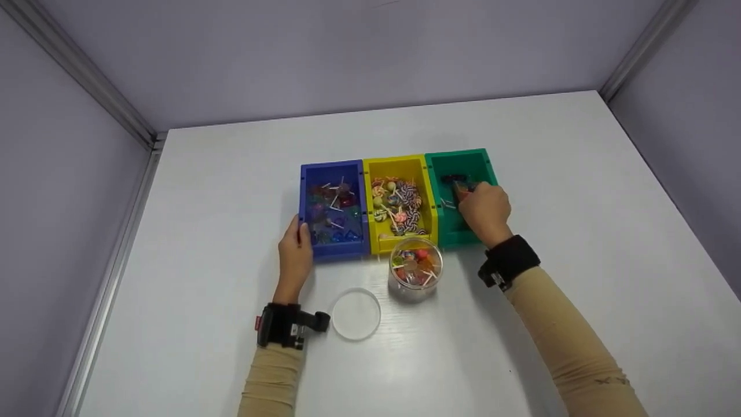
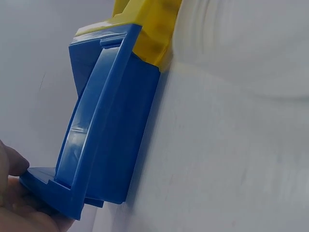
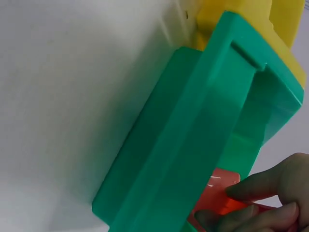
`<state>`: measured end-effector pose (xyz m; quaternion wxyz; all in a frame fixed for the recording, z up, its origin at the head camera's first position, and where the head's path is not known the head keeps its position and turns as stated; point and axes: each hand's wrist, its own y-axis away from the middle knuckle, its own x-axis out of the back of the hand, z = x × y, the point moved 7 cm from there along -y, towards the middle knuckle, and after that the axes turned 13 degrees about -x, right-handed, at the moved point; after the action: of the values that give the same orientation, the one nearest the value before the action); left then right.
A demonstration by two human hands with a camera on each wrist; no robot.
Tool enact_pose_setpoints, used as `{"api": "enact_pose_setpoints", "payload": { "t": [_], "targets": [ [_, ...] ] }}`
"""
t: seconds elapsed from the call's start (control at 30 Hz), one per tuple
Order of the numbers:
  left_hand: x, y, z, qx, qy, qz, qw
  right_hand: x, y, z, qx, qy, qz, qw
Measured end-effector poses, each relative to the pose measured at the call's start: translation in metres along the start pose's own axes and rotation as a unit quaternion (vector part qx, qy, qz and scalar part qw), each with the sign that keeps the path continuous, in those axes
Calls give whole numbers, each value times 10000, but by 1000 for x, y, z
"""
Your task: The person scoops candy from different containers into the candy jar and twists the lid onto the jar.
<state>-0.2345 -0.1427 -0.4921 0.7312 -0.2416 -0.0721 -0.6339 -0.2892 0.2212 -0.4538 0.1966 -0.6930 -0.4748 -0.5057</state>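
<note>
Your left hand (image 1: 296,255) grips the rim of the blue bin (image 1: 338,250) — thumb above, fingers below — while your right hand (image 1: 486,211) pinches a red-orange translucent piece (image 3: 223,186) inside the green bin (image 3: 178,140), the clear jar (image 1: 412,293) standing near the yellow bin (image 1: 398,161).

Head cam looked forward and down from high above the tabletop (image 1: 220,208) — widest and farthest, back wall (image 1: 347,58) included. Left wrist cam sat low and close, rolled well over, facing the near face of the blue bin (image 2: 130,130), tabletop filling frame right. Right wrist cam was similarly close and tilted, facing the green bin (image 3: 188,130). Head shared the blue bin with left wrist, green bin with right — all three caught the yellow bin (image 1: 411,167).
</note>
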Motion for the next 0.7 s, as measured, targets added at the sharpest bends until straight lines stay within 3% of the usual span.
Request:
{"api": "enact_pose_setpoints", "payload": {
  "t": [0.13,0.47,0.53,0.7],
  "targets": [
    [0,0,1,-30,-35,-30,10000,-4,-3,4,-162,-399,119,9990],
    [0,1,3,-165,-78,-109,9998,-20,5,14,459,-422,1405,9881],
    [1,1,4,-159,-111,-105,9998,-20,6,12,656,-530,1518,9848],
    [4,1,5,-215,-104,-81,9997,-22,6,10,939,-870,1316,9830]
  ]
}}
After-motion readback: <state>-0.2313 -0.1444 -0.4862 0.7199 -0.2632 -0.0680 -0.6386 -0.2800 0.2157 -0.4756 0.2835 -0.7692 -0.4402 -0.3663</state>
